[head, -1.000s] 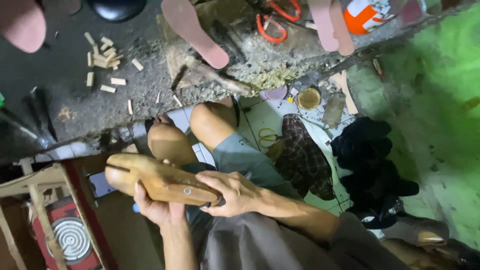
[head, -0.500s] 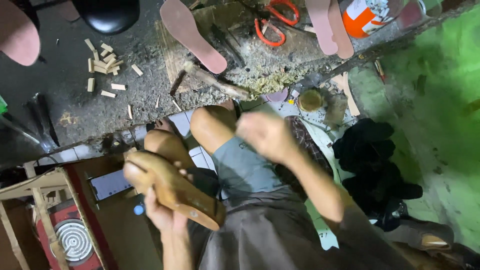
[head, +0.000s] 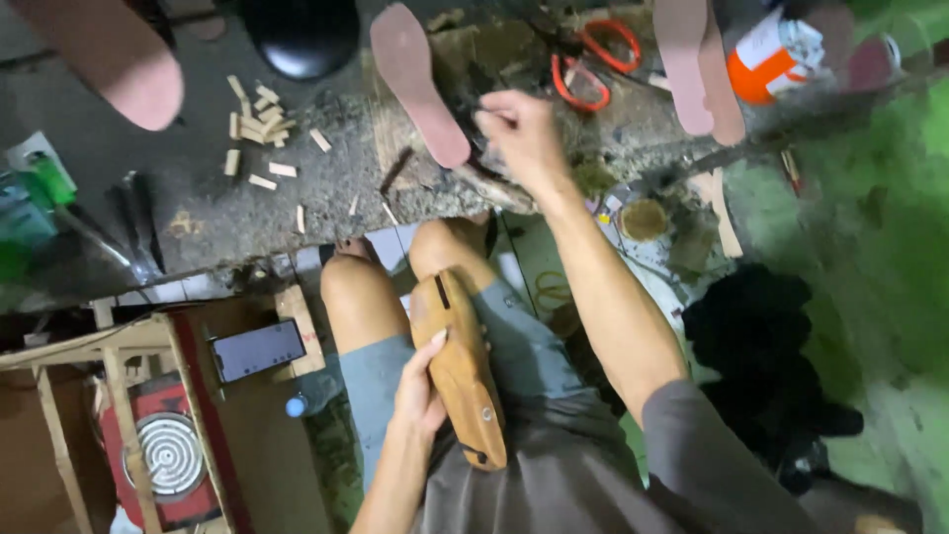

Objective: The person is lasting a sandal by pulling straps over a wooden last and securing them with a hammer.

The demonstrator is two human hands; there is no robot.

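Left hand (head: 420, 391) grasps wooden last (head: 460, 371) on lap | last: judged rigid, moderately heavy, smooth; grip mid-body | right hand (head: 524, 129) far, fingers pinched at tabletop (head: 198, 213) clutter, contents unclear

Your count, by kind:
- Wooden shoe last (head: 461, 381): one, on your lap under your left hand (head: 420, 391).
- Pink insoles: four on the surface (head: 198, 213) — at 10 o'clock (head: 104, 59), 12 o'clock (head: 420, 84), and an overlapping pair at 1 o'clock (head: 702, 64).
- Orange-handled scissors (head: 593, 64): one, beside your right hand (head: 524, 129).
- Small wood offcuts (head: 259, 124): roughly a dozen, at 11 o'clock.
- Orange-and-white container (head: 776, 54): one.
- Phone (head: 259, 349): one, at 8 o'clock.
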